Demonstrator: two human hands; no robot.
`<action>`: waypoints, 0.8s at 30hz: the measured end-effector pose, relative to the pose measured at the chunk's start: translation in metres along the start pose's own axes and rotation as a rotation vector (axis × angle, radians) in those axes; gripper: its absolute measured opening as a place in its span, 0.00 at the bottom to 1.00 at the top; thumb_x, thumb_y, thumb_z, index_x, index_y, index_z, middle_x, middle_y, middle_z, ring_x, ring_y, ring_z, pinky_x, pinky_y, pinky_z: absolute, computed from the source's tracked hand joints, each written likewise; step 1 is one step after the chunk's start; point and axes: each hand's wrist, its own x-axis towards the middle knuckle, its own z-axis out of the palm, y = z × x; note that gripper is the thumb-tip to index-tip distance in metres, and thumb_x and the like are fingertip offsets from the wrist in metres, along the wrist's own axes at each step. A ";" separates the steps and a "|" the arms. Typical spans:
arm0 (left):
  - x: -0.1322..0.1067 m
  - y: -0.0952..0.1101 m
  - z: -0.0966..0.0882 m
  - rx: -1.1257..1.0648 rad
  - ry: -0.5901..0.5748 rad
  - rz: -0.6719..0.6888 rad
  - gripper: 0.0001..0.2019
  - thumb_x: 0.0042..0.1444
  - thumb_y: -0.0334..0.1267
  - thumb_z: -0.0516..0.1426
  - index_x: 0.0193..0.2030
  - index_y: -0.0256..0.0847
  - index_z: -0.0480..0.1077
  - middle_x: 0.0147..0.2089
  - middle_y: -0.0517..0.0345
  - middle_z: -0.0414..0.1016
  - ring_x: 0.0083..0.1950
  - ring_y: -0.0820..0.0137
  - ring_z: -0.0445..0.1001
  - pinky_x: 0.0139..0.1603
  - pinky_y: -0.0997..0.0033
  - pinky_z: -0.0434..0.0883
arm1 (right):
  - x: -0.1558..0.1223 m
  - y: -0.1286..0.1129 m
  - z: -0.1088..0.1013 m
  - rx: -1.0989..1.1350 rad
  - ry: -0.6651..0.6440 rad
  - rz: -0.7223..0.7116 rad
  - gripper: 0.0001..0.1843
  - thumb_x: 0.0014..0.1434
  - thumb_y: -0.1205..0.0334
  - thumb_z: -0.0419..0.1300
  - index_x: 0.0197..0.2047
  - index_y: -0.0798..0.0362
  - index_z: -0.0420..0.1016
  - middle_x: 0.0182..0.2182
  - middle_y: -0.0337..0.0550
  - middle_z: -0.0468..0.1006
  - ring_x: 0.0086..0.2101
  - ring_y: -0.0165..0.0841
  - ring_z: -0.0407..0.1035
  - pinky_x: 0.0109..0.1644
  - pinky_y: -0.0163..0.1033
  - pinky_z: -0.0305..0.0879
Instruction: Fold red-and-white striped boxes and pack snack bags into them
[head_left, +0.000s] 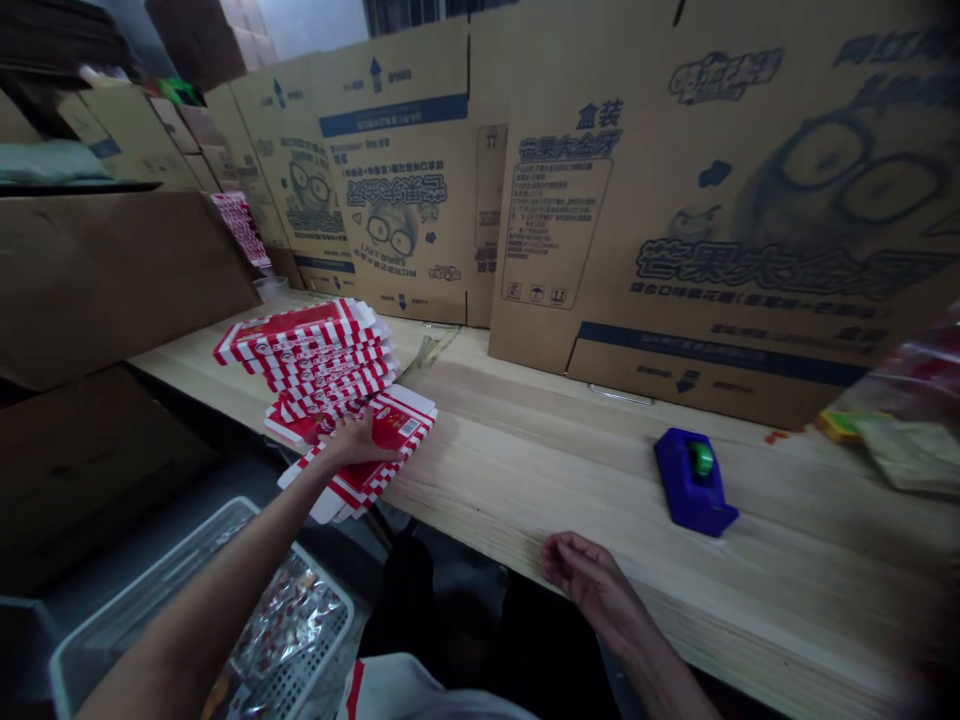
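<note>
My left hand (pixel 352 442) lies on a flattened red-and-white striped carton (pixel 409 408) at the table's front edge. Its fingers are spread over the printed face, with the thumb stretched to the right. Directly behind is a leaning pile of similar cartons (pixel 315 345), fanned out in layers. My right hand (pixel 585 580) rests at the front edge of the wooden table (pixel 510 440), its fingers loosely curled and nothing visible in them. Farther right stands a blue tape dispenser (pixel 690 485) with a green roll, apart from both hands.
Large printed cardboard boxes (pixel 720 220) form a wall along the table's back. Below left is a white plastic basket (pixel 341 610) holding shiny wrapped packets. Plastic packaging (pixel 915 450) lies at the right end. A brown box (pixel 112 270) stands at the left.
</note>
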 end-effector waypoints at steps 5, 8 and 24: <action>-0.008 0.006 -0.001 0.076 -0.046 0.008 0.66 0.26 0.69 0.62 0.69 0.33 0.45 0.66 0.18 0.51 0.65 0.27 0.53 0.53 0.25 0.56 | 0.005 0.001 0.001 -0.012 -0.016 -0.001 0.13 0.48 0.55 0.72 0.32 0.55 0.79 0.31 0.41 0.77 0.31 0.27 0.70 0.39 0.33 0.68; -0.008 0.004 -0.011 0.076 -0.076 0.042 0.64 0.27 0.67 0.63 0.69 0.34 0.47 0.65 0.19 0.53 0.64 0.28 0.55 0.54 0.26 0.55 | 0.005 0.002 0.000 -0.011 -0.016 -0.009 0.13 0.48 0.55 0.72 0.32 0.55 0.79 0.31 0.41 0.77 0.32 0.27 0.70 0.40 0.33 0.68; -0.150 0.132 -0.008 -0.521 0.066 0.682 0.55 0.37 0.47 0.68 0.69 0.36 0.44 0.65 0.36 0.61 0.64 0.48 0.63 0.60 0.49 0.66 | 0.003 -0.020 0.083 -0.137 -0.088 -0.401 0.32 0.40 0.54 0.75 0.49 0.51 0.73 0.47 0.47 0.79 0.48 0.42 0.73 0.54 0.47 0.68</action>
